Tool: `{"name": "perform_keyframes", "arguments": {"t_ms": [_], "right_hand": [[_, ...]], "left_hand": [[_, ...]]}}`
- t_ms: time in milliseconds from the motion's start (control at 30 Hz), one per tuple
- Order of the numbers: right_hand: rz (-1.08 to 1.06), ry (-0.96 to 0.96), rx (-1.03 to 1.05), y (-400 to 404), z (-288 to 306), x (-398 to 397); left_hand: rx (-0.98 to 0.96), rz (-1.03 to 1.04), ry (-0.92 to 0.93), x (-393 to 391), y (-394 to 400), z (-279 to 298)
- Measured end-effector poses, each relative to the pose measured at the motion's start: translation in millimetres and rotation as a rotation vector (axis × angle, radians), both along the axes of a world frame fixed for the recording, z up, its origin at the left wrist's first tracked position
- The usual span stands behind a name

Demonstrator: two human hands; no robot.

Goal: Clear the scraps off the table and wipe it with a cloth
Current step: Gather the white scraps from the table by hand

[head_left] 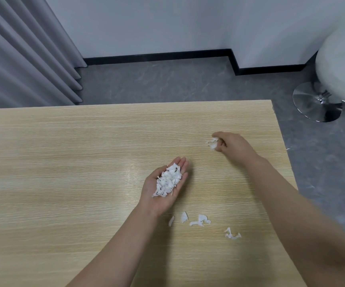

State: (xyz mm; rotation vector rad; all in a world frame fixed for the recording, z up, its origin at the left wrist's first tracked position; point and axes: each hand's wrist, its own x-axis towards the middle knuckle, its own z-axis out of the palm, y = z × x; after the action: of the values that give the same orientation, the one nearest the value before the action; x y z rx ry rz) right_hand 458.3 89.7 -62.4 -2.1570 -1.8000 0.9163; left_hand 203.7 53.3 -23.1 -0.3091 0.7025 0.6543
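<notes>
Our left hand (164, 184) lies flat, cupping a pile of torn white paper scraps (168, 181). Our right hand (232, 145) pinches another white scrap (213, 142) off the pale wooden worktop (64, 162). The loose white bits (198, 220) lie nearer us than the cupped pile, closer to the left hand.

Left hand (165, 184) cups scraps (168, 182); right hand (230, 145) pinches more.

Pale wood-grain table (84, 162), white paper scraps (168, 181)

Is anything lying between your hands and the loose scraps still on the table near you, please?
Nothing visible does. The loose scraps lie on bare table just behind the left hand, which carries a pile of scraps. The right hand pinches other scraps farther out.
</notes>
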Motion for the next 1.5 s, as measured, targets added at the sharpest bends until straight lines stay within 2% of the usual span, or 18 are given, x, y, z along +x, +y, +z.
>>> {"name": "perform_keyframes", "arguments": {"t_ms": [100,233,367,600,733,867,1033,1167,1267,1367,1433,1500], "right_hand": [[-0.005,-0.083,0.049,0.0,-2.9,-3.4],[-0.1,-0.102,0.185,-11.2,-7.0,-10.9],[-0.062,-0.146,0.159,-12.7,-5.8,-15.5],[-0.348,0.065,0.318,-21.2,40.1,-17.4],[-0.407,0.19,0.401,-34.0,78.2,-26.1],[-0.363,0.327,0.423,-53.9,114.3,-58.0],[-0.141,0.436,0.342,-88.0,139.5,-121.1],[0.097,0.349,0.287,-108.8,138.4,-161.3],[0.184,0.176,0.324,-113.2,126.4,-173.9],[0.174,0.034,0.402,-115.0,114.3,-175.8],[0.156,0.017,0.373,-115.5,110.5,-174.4],[0.126,0.079,0.319,-116.4,109.8,-170.8]], "left_hand": [[0.001,-0.003,0.014,-1.2,-1.0,0.2],[0.004,-0.006,0.03,-3.8,-3.6,1.5],[0.005,0.0,0.02,-7.8,-6.3,4.7],[-0.001,0.011,0.03,-13.3,-12.4,9.8],[0.011,0.006,0.044,-12.3,-15.6,13.7],[0.03,-0.002,0.042,-9.8,-17.6,20.8],[0.018,0.004,0.009,-4.7,-23.9,35.4],[0.02,0.02,-0.06,-4.8,-29.7,42.2],[0.027,0.037,-0.073,-5.4,-33.0,38.8],[-0.004,0.002,-0.078,-7.5,-35.6,33.7],[0.0,-0.046,-0.02,-10.2,-36.8,28.4],[0.032,-0.085,0.067,-10.5,-36.2,26.2]]}}
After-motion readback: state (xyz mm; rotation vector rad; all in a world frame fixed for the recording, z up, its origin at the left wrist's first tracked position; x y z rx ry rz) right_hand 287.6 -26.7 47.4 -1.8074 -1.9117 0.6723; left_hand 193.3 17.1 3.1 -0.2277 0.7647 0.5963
